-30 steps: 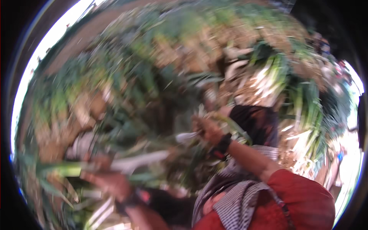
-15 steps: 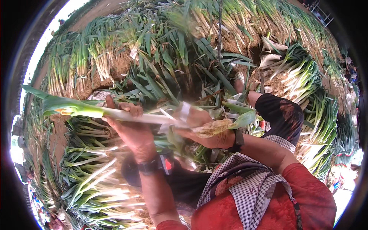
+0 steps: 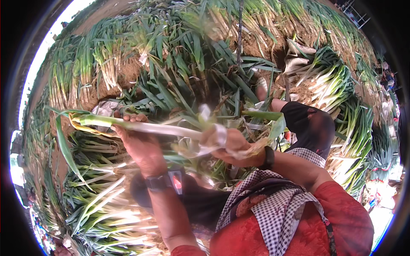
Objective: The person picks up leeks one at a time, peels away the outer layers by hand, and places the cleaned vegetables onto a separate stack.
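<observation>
A: While the left hand (image 3: pixel 139 143) grips the long leek (image 3: pixel 141 126) around its pale shaft, centre-left of the frame, what's the right one doing?

B: Right hand (image 3: pixel 232 145) is just right of centre, fingers closed on the root end of the same leek, with loose whitish skin (image 3: pixel 209 147) wrapped round the fingers. It's blurred, so I can't tell exactly how tight the pinch is, but it's closed on the leek and the peel.

A: Leek position?

B: Held level across the middle of the frame, clear of the ground. Green tops point to the left edge, a yellowed leaf (image 3: pixel 81 126) curls at that end, white end sits in the right hand.

A: Step in hand?

B: I'd judge it as stripping the outer layer, partway through. Skin is loose at the root end, but the yellow leaf at the left end isn't off.

A: What does the next move call for?

B: Probably a firm hold by the left hand so the shaft doesn't slide, while the right pulls the peel along the length toward the tops. Pull too hard and the shaft could snap, I'd guess.

A: Surroundings?

B: Heaps of leeks (image 3: pixel 106 213) lower left and across the top, another bunch (image 3: pixel 333 85) upper right, straw and soil between. Wristwatch (image 3: pixel 164 181) on the left wrist, dark band (image 3: pixel 269 158) on the right. Checked cloth (image 3: pixel 277 209) over red clothing, lower right.
</observation>
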Demonstrator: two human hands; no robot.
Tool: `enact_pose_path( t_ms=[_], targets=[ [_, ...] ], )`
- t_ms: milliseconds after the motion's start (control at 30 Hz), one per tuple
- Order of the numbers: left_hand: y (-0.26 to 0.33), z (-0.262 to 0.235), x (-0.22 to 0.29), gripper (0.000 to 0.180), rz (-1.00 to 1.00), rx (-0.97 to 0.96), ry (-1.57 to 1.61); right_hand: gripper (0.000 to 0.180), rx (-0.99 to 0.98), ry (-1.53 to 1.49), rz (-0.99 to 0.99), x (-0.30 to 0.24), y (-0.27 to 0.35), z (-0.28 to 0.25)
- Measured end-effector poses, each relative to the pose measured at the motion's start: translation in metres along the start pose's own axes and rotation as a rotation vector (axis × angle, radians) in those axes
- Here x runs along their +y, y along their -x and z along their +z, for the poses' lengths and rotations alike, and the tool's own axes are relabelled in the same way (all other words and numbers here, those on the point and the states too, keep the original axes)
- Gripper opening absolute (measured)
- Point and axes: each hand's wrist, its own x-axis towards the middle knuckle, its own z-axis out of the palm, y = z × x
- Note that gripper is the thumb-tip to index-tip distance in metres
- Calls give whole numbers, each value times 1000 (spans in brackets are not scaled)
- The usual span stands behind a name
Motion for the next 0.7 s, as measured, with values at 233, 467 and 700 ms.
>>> enact_pose_path(
  t_ms=[233, 467, 700],
  targets=[
    [-5, -10, 20, 38, 86, 79, -95, 34, 124, 533, 89, -28, 36, -28],
    [-14, -9, 31, 41, 247, 78, -176, 38, -373, 1029, 566, 57, 114, -139],
    [12, -4, -21, 38, 282, 131, -736, 31, -818, 903, 662, -8, 35, -120]
  ],
)
